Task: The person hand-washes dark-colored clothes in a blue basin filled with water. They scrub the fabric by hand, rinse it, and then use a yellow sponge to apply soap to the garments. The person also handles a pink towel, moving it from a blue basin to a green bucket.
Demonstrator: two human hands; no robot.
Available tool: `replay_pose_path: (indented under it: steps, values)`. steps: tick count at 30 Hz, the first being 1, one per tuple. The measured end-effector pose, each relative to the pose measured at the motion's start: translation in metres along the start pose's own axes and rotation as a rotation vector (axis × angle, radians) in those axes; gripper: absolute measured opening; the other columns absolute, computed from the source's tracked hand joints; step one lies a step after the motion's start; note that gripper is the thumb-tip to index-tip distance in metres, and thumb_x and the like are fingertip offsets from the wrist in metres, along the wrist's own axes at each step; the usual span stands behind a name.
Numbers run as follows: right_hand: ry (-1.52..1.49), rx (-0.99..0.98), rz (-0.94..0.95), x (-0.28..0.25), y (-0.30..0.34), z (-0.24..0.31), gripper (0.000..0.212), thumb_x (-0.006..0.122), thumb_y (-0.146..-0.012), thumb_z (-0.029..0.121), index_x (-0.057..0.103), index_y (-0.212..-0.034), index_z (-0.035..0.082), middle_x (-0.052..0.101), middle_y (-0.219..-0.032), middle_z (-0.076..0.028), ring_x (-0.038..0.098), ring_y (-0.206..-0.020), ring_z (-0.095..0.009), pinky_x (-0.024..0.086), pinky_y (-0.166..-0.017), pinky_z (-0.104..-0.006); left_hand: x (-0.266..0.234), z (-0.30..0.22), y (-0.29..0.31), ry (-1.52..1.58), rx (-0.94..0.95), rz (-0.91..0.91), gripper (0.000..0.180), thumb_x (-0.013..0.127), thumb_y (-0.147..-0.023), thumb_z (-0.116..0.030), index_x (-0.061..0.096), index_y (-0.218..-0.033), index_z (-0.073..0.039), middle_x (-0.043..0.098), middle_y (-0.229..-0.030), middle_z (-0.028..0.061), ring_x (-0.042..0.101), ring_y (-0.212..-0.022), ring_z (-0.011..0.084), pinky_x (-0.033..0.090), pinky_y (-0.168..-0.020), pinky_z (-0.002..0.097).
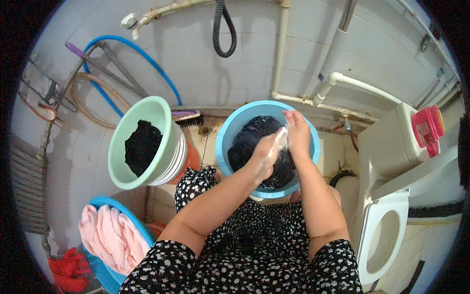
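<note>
Touching, both hands [299,134] hover above the basin [222,153].

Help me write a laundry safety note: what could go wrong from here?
The left hand, against the right hand above the light-blue basin, seems partly coated with lather, so its grip may slip. The basin appears to hold water, which could splash the floral-print garment close by. The pink cloth overlaps the rim of its blue tub, so it might slide off.
</note>
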State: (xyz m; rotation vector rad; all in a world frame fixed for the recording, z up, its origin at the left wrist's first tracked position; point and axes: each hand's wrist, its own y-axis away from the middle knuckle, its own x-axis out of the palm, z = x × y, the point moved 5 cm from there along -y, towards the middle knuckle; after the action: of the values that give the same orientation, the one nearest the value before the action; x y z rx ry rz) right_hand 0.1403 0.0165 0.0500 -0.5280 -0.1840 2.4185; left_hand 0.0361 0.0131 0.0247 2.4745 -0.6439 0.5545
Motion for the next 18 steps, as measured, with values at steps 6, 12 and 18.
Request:
replay_pose_path:
  steps: [6,12,18]
  values:
    - [-0.340,0.057,-0.014,-0.005,0.013,0.020,0.024,0.052,-0.090,0.025,0.060,-0.094,0.003,0.061,-0.086,-0.006,0.053,-0.077,-0.013,0.043,-0.073,-0.0283,-0.034,-0.011,-0.027,0.106,0.039,-0.125,0.035,0.041,-0.094,-0.033,0.058,-0.101,-0.002,0.060,-0.096,0.0070,0.056,-0.085,0.0170,0.042,-0.081,0.0324]
    - [0.126,-0.081,0.015,0.011,0.018,0.025,0.023,0.044,-0.091,0.025,0.058,-0.094,0.008,0.062,-0.075,-0.019,0.061,-0.074,-0.039,0.047,-0.065,-0.0440,-0.006,0.003,-0.008,0.306,0.070,0.066,0.026,0.046,-0.092,-0.035,0.056,-0.087,-0.012,0.057,-0.082,0.0003,0.055,-0.072,0.0127,0.045,-0.064,0.0278]
    - [0.268,-0.069,0.197,0.027,0.051,0.065,0.019,0.047,-0.089,0.020,0.058,-0.097,0.006,0.061,-0.090,-0.024,0.061,-0.089,-0.035,0.047,-0.076,-0.0403,-0.044,0.001,-0.048,0.482,0.084,0.597,0.026,0.046,-0.091,-0.033,0.057,-0.095,-0.010,0.058,-0.093,0.0044,0.054,-0.086,0.0139,0.043,-0.077,0.0311]
